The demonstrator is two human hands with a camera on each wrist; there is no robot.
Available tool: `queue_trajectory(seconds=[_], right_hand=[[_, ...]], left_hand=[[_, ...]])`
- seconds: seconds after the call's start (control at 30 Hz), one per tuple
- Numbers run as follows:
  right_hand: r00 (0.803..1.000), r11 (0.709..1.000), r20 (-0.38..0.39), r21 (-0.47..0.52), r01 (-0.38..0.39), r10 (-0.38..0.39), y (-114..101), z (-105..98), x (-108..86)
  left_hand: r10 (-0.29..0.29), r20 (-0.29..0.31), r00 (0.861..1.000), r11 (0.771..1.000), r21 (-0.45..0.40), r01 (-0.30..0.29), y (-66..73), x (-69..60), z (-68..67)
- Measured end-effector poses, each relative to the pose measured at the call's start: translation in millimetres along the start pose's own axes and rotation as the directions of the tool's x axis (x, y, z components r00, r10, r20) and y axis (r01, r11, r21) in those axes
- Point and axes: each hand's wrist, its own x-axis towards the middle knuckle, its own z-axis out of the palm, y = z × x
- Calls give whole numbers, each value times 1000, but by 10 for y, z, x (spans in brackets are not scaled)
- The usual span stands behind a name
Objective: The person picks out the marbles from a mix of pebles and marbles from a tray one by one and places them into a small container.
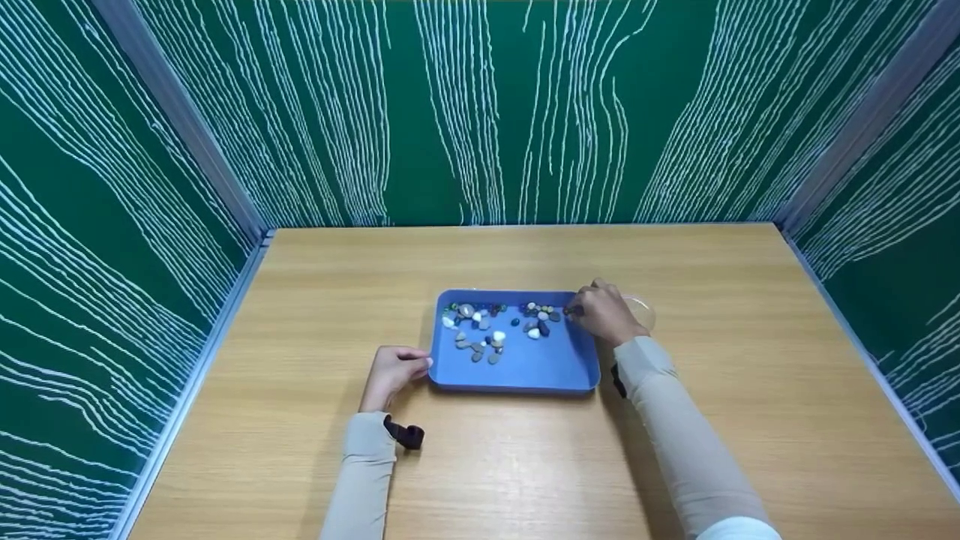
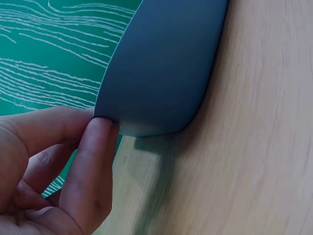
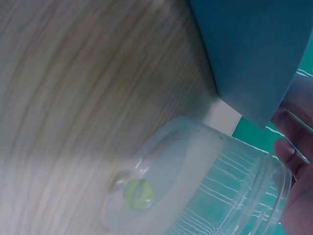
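Note:
At its left front corner, the blue tray is pinched by my left hand; the left wrist view shows thumb and fingers on the rim of the tray. My right hand reaches over the tray's right back corner, its fingertips by a dark stone. Whether they grip it cannot be told. In the right wrist view the right hand's fingers pass behind the tray wall. Grey, white and dark stones and small shiny beads lie in loose groups inside the tray.
A clear plastic jar stands beside the tray's right end, close to my right hand, with a yellow-green round piece seen at its bottom. The wooden table meets green white-lined panels at back and sides.

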Motion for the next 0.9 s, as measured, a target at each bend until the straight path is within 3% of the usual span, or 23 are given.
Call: queue_trajectory(seconds=[0.27, 0.53, 0.9], right_hand=[[999, 997, 39, -68, -28, 30, 13, 48, 37], [999, 995, 21, -100, -28, 30, 5, 76, 39], [998, 986, 25, -159, -51, 55, -34, 144, 51]], left_hand=[[3, 6, 1000, 1000, -3, -3, 1, -5, 2], [26, 5, 1000, 999, 35, -26, 3, 5, -2], [-4, -10, 1000, 999, 54, 5, -5, 5, -5]])
